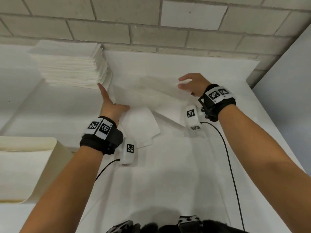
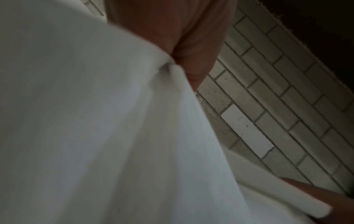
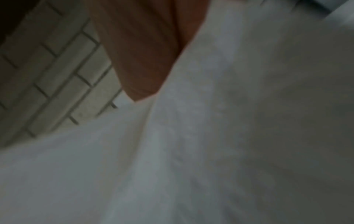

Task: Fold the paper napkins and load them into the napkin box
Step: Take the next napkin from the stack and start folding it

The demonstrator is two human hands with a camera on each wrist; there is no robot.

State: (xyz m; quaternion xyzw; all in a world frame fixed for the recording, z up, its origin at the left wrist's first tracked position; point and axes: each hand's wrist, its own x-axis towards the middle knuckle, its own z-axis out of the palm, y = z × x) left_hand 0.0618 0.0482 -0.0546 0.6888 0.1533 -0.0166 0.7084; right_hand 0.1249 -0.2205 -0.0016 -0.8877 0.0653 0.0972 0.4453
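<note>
A white paper napkin (image 1: 151, 95), blurred, hangs above the table between my two hands. My left hand (image 1: 111, 105) pinches its left end, with the index finger pointing up towards the tall napkin stack (image 1: 67, 68). My right hand (image 1: 190, 84) holds the right end between fingers and thumb. In the left wrist view the napkin (image 2: 95, 121) bunches where a finger (image 2: 172, 30) presses it. In the right wrist view the sheet (image 3: 210, 136) runs under a finger (image 3: 143, 53). The cream napkin box (image 1: 33, 165) stands at the left edge, near me.
A few folded napkins (image 1: 143, 126) lie on the white table (image 1: 168, 182) under my left hand. A brick wall (image 1: 151, 22) closes the back and a grey panel (image 1: 289, 81) the right. Thin black cables (image 1: 230, 165) trail from the wrist cameras.
</note>
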